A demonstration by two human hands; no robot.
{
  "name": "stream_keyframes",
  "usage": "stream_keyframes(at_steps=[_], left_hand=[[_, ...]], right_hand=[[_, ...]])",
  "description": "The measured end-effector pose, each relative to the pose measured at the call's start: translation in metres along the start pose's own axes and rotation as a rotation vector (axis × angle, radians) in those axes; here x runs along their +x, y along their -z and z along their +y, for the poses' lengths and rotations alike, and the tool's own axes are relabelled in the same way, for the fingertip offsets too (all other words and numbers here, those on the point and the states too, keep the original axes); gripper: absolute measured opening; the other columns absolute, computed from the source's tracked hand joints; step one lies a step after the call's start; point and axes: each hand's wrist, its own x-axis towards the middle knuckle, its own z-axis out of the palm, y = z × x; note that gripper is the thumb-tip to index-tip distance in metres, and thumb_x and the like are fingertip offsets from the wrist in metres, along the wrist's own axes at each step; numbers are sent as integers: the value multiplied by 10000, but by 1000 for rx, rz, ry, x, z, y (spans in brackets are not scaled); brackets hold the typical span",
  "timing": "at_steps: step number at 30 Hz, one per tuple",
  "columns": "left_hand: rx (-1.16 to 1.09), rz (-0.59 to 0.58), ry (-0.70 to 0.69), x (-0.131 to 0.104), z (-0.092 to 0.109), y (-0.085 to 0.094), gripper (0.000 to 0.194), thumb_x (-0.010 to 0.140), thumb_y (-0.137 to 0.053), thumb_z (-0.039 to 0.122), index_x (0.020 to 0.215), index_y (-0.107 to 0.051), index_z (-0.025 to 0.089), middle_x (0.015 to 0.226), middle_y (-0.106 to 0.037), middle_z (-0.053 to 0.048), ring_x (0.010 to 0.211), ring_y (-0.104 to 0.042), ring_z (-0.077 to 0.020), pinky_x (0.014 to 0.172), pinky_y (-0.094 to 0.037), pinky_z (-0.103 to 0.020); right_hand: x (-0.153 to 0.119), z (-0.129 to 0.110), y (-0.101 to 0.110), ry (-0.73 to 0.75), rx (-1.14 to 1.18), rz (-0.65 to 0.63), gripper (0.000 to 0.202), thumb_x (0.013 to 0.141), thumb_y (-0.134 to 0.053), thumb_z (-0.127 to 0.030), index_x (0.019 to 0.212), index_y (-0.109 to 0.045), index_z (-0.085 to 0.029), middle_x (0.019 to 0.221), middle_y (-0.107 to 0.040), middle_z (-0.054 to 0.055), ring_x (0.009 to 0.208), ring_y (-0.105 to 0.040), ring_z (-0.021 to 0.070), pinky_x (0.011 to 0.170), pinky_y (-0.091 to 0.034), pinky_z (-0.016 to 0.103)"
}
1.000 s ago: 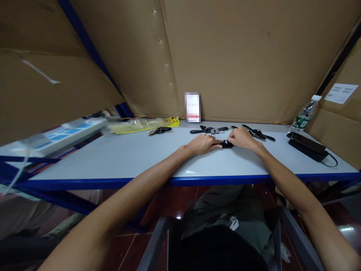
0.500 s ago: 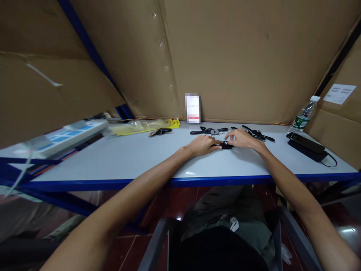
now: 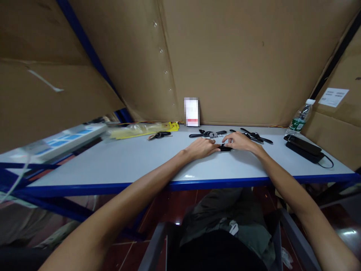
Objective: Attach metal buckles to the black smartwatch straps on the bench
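Note:
Both hands are at a black spokeshave (image 3: 225, 148) lying on the grey-white tabletop. My left hand (image 3: 201, 148) is closed on its left end, hiding that handle. At its middle, my right hand (image 3: 238, 141) curls with thumb and forefinger pinched over a small part, too small to make out; its other fingers cover the right end. Just beyond my hands lies another black spokeshave (image 3: 208, 134), with a loose grey metal plate (image 3: 213, 135) beside it. Several more black spokeshaves (image 3: 255, 136) rest in a cluster past my right hand.
A phone with a lit screen (image 3: 191, 112) leans on the cardboard back wall. To the left lie yellow-edged plastic packets (image 3: 143, 130), a dark bundle (image 3: 159, 135) and a white power strip (image 3: 72, 139). On the right are a water bottle (image 3: 299, 119) and a black case (image 3: 304, 149).
The camera view has shifted slightly. My right hand's fingers have moved a little at the spokeshave's middle; my left hand stays on its left end.

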Motion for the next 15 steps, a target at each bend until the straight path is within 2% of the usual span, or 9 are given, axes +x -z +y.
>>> stream_keyframes(at_steps=[8, 15], left_hand=[[-95, 2, 21, 2, -4, -5, 483, 1097, -386, 469, 1413, -650, 218, 1105, -742, -135, 876, -682, -243, 705, -428, -349], [-96, 19, 11, 2, -5, -7, 479, 1095, -365, 448, 1349, -692, 208, 1047, -745, -143, 827, -676, -237, 696, -425, -363]], right_hand=[[-1, -1, 4, -11, 47, -17, 206, 853, -719, -314, 1015, -820, -239, 851, -749, 41, 761, -618, 179, 697, -381, 308], [1, 2, -2, -2, 35, 7, 146, 873, -730, -314, 962, -777, -208, 879, -757, 41, 766, -627, 174, 683, -366, 300]])
